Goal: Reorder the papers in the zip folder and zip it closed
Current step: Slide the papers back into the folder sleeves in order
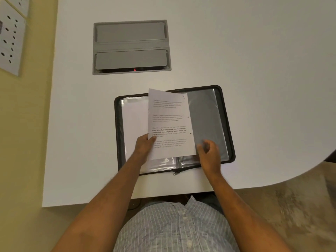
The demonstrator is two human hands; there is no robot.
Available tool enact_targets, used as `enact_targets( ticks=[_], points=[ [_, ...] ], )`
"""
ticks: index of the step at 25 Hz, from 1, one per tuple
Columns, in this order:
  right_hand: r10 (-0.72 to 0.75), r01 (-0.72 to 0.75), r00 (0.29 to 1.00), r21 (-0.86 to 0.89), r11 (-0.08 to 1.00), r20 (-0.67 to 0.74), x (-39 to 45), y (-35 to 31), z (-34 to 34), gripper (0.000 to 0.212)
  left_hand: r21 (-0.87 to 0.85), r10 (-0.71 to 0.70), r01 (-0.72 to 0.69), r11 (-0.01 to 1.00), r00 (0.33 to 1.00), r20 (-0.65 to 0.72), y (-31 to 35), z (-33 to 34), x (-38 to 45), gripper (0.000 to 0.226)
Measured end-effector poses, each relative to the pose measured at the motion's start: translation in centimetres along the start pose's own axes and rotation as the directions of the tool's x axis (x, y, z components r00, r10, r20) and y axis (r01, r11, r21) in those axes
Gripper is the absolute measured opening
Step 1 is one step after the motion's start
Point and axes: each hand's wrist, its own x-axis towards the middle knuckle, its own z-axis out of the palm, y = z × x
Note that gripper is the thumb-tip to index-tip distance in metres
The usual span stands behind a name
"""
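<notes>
One folder, zip undone, open flat near the table's front edge, just in front of the grey hatch set into the top. White papers in the left half, under clear sleeves. Left hand at the printed sheet's lower left edge, thumb on top and fingers beneath, pinching it, sheet lifted and tilted over the folder's middle. Grey empty-looking sleeve on the right half. Right hand just beside the sheet's lower right corner, over that sleeve, fingers loosely curled, gripping nothing visible. Zip pull at the folder's front edge, between both wrists.
</notes>
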Motion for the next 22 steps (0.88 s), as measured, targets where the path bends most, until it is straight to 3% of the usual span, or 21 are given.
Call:
enact_targets(
  ticks=[3,5,11,16,20,22],
  points=[
    [0.020,-0.080,0.991,-0.480,0.873,-0.129,0.8,3.8,-0.1,0.092,-0.042,-0.001,0.000,0.999,1.000,-0.012,-0.6,-0.1,0.4,0.016],
    [0.082,-0.145,0.988,-0.584,0.799,-0.133,0.9,5.3,0.1,0.107,-0.072,-0.007,0.005,0.997,0.999,-0.037,-0.9,0.0,0.7,0.020],
    [-0.064,-0.055,0.985,-0.646,0.761,-0.158,0.3,5.1,1.8,0.093,-0.114,-0.017,0.011,0.993,0.999,-0.052,-1.5,0.0,1.3,0.026],
    [-0.048,-0.022,0.994,-0.615,0.788,-0.097,0.8,4.6,0.8,0.083,-0.143,0.007,-0.007,0.990,1.000,-0.006,-0.9,0.4,1.5,0.025],
    [-0.113,0.063,0.991,-0.519,0.853,-0.065,1.3,4.6,-0.1,0.061,-0.136,-0.013,0.013,0.991,1.000,-0.002,-0.9,1.2,1.9,0.025],
    [-0.138,0.084,0.987,-0.470,0.878,-0.081,1.8,4.1,-1.0,0.040,-0.147,-0.026,0.027,0.989,1.000,0.004,-0.7,1.9,1.8,0.022]
  ],
)
